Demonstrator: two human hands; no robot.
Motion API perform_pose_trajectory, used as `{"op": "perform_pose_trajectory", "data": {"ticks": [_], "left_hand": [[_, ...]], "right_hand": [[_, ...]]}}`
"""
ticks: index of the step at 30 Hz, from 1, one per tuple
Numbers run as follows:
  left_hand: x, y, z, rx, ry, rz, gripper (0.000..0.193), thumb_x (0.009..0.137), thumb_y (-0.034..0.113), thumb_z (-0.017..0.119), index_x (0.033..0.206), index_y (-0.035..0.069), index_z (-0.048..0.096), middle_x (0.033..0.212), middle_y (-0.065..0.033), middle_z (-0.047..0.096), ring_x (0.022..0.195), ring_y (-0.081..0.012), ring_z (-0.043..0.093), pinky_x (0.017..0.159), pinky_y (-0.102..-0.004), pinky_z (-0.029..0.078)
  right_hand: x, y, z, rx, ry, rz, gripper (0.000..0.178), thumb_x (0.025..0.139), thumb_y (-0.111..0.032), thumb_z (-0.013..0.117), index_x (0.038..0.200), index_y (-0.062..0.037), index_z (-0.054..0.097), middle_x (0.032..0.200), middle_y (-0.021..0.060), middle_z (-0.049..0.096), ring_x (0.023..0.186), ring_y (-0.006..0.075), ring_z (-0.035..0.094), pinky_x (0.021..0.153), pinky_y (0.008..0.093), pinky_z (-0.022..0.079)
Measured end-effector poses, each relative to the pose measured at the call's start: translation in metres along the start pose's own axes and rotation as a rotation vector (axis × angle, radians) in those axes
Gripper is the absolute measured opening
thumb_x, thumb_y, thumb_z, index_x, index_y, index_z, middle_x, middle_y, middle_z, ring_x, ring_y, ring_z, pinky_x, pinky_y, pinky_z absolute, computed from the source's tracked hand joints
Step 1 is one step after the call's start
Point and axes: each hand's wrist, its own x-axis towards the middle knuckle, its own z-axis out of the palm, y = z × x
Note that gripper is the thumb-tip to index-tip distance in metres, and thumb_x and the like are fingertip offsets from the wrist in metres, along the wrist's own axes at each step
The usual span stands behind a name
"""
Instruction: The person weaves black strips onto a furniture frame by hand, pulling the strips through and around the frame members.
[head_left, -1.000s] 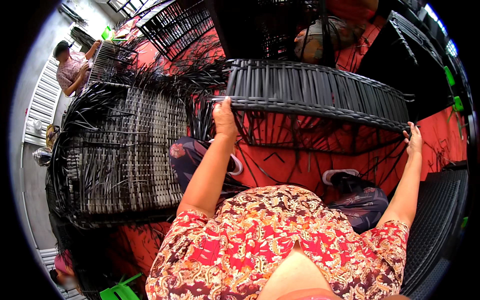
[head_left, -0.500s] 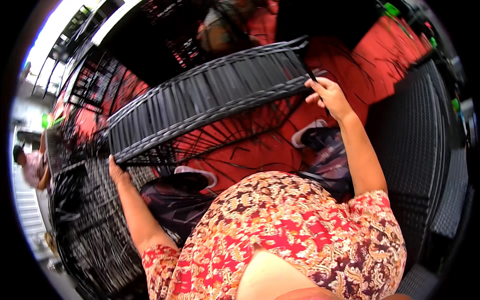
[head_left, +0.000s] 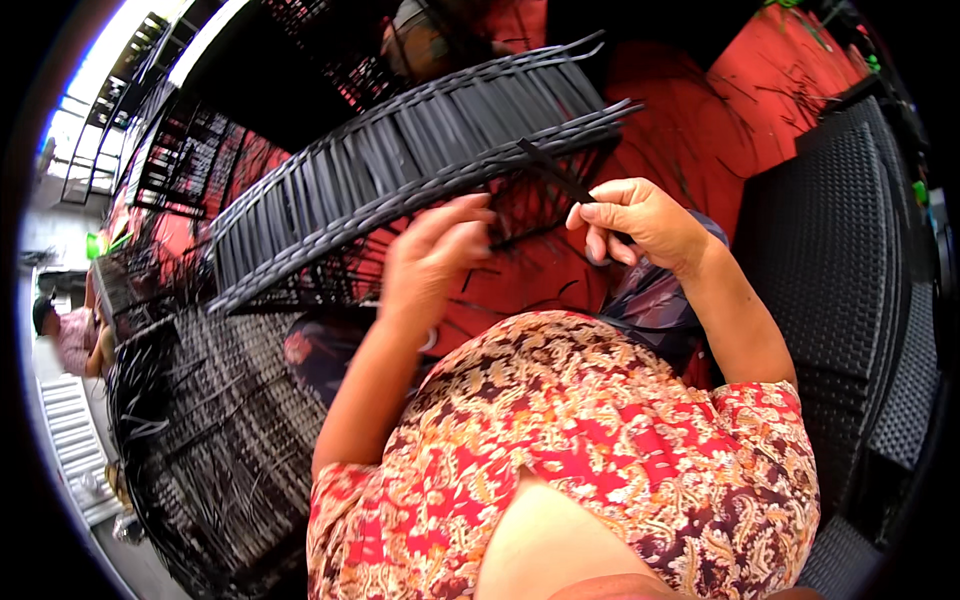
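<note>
A long dark woven panel (head_left: 400,150) with braided edges slants across the view in front of me. My right hand (head_left: 640,225) pinches a flat black strip (head_left: 553,170) near the panel's right end. The strip's far end reaches up to the panel's near braided edge. My left hand (head_left: 437,250) is raised just below that edge, to the left of the right hand. Motion smears its fingers, and I cannot make out whether it touches the panel or holds anything.
Dark woven wicker pieces (head_left: 830,290) stand to my right. A bundled woven piece with loose strips (head_left: 220,420) lies at the left. Strip scraps are scattered on the red floor (head_left: 660,120). Another person (head_left: 75,335) is at the far left, and part of someone (head_left: 425,45) shows beyond the panel.
My left hand has let go of the panel's left end and moved right toward its middle. The right hand has shifted slightly down with the strip, away from the panel's end.
</note>
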Motion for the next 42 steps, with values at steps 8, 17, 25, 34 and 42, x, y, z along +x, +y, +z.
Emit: {"op": "perform_pose_trajectory", "data": {"ticks": [8, 17, 25, 34, 42], "left_hand": [[0.013, -0.045, 0.030, -0.366, -0.176, -0.152, 0.025, 0.088, 0.022, 0.056, 0.096, -0.001, 0.062, 0.068, -0.0045, 0.060, 0.060, -0.0088, 0.053, 0.056, -0.0199, 0.041], [0.010, -0.063, 0.035, -0.141, -0.222, -0.195, 0.025, 0.088, 0.022, 0.056, 0.081, 0.000, 0.063, 0.069, -0.0066, 0.062, 0.058, -0.0105, 0.055, 0.058, -0.0222, 0.044], [0.008, -0.070, 0.047, -0.096, -0.236, -0.195, 0.025, 0.091, 0.021, 0.051, 0.078, 0.002, 0.060, 0.068, -0.0048, 0.061, 0.061, -0.0112, 0.057, 0.057, -0.0227, 0.046], [0.012, -0.086, 0.050, 0.009, -0.391, -0.142, 0.016, 0.088, 0.016, 0.057, 0.091, 0.001, 0.062, 0.079, -0.0003, 0.061, 0.070, -0.0068, 0.056, 0.061, -0.0213, 0.046], [0.090, -0.014, 0.021, 0.781, -0.132, 0.596, 0.013, 0.077, 0.009, 0.063, 0.088, 0.002, 0.066, 0.082, -0.0106, 0.063, 0.081, -0.0234, 0.060, 0.072, -0.0304, 0.048]], "right_hand": [[0.008, 0.032, 0.028, -0.070, -0.126, 0.195, 0.021, 0.088, -0.017, 0.055, 0.100, 0.0000, 0.058, 0.074, 0.0045, 0.063, 0.054, 0.0049, 0.056, 0.047, 0.0150, 0.042], [0.033, 0.048, 0.037, 0.058, 0.025, -0.191, 0.015, 0.086, -0.004, 0.056, 0.099, 0.0024, 0.059, 0.083, 0.0037, 0.060, 0.081, 0.0091, 0.057, 0.071, 0.0210, 0.047], [0.026, 0.036, 0.049, -0.104, 0.105, -0.326, 0.012, 0.085, -0.005, 0.057, 0.094, -0.0001, 0.064, 0.089, 0.0036, 0.064, 0.079, 0.0084, 0.058, 0.071, 0.0200, 0.047], [0.025, 0.054, 0.038, -0.383, 0.272, -0.541, 0.008, 0.083, -0.006, 0.059, 0.087, 0.0006, 0.062, 0.080, 0.0057, 0.062, 0.075, 0.0102, 0.058, 0.068, 0.0241, 0.046], [-0.045, -0.067, -0.077, -0.618, 0.986, -0.710, 0.017, 0.089, -0.020, 0.052, 0.082, -0.0061, 0.059, 0.070, 0.0005, 0.061, 0.058, 0.0071, 0.054, 0.050, 0.0200, 0.042]]}}
